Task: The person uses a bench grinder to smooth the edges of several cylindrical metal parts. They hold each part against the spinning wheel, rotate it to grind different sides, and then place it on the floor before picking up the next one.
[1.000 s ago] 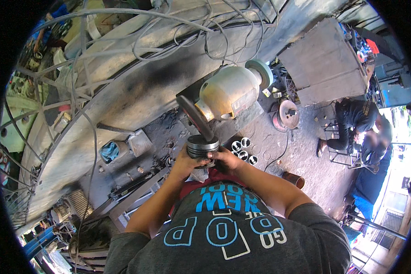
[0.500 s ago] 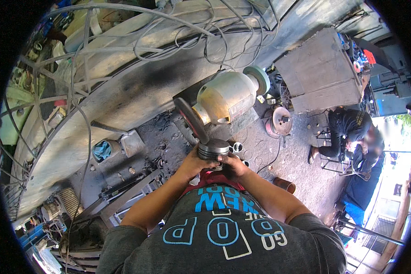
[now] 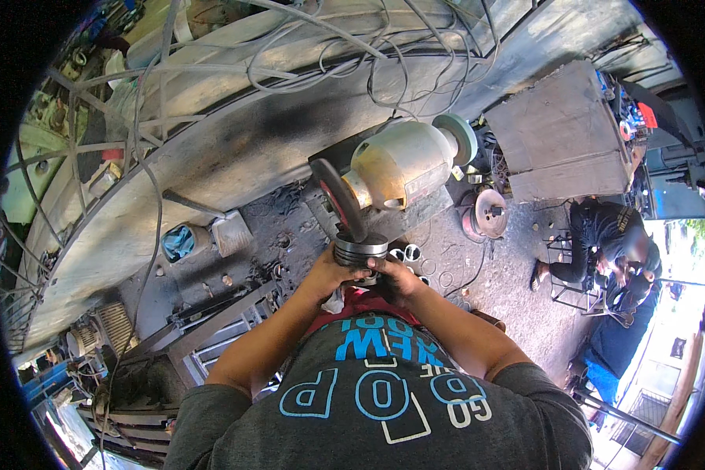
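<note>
Dusty floor lies around a grinder, and a grey, stained wall rises behind it. On the near side of the grinder, at the lower edge of its dark wheel, is a metal piston; whether piston and wheel touch, one cannot tell. The person's left hand and right hand have their grip clamped on the piston, one from each side. At its other end the grinder carries a pale green wheel. To the right of the grinder stands a round reel, and farther right a co-worker sits bent forward. Left of the grinder, well apart, a container holds blue cloth.
</note>
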`<state>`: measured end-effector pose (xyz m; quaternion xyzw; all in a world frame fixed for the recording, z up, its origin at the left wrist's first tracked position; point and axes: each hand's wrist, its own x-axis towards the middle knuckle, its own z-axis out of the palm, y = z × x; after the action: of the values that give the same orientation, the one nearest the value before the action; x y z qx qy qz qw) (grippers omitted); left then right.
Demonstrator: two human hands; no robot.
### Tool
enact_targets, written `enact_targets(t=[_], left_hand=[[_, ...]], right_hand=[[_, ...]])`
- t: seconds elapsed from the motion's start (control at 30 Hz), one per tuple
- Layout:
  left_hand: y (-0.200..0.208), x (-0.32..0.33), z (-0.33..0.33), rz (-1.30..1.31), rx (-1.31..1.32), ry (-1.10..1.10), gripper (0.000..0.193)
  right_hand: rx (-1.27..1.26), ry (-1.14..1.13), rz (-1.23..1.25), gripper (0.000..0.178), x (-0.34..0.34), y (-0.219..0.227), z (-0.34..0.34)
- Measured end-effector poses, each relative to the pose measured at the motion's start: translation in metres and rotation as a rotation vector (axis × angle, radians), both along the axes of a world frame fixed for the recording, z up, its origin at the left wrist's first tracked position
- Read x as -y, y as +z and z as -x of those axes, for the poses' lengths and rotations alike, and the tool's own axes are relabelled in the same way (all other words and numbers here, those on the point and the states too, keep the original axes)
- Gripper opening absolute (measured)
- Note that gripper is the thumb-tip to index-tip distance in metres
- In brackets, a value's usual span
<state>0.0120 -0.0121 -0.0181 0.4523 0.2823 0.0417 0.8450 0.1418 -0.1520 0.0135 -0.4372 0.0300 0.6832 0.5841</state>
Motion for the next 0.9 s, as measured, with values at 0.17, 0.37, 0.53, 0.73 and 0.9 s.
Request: enact_targets(t=[0.17,0.37,0.53,0.73,0.9], left_hand=[[-0.010,0.001,0.000,-0.018,-0.045,0.006,0.072],[-0.019,0.012,-0.013,-0.046,0.042,-0.046,0.071],[-0.002,0.011,-0.015,-0.215,0.019,-0.155,0.075],[0.006,0.010,0.002,-0.233,0.014,0.008,0.083],[-0.007,0.002,0.011,-0.298,-0.028,0.011,0.087]], right_hand=[[0.022,-0.019,-0.046,0.065,0.001,-0.006,0.001],[-0.013,-0.078,-0.040,0.061,0.015,-0.010,-0.004],[-0.005,-0.123,-0.100,0.062,0.020,-0.008,-0.003],[0.061,-0.016,-0.109,0.068,0.007,0.000,-0.002],[0.063,0.018,-0.044,0.074,-0.007,0.004,0.002]])
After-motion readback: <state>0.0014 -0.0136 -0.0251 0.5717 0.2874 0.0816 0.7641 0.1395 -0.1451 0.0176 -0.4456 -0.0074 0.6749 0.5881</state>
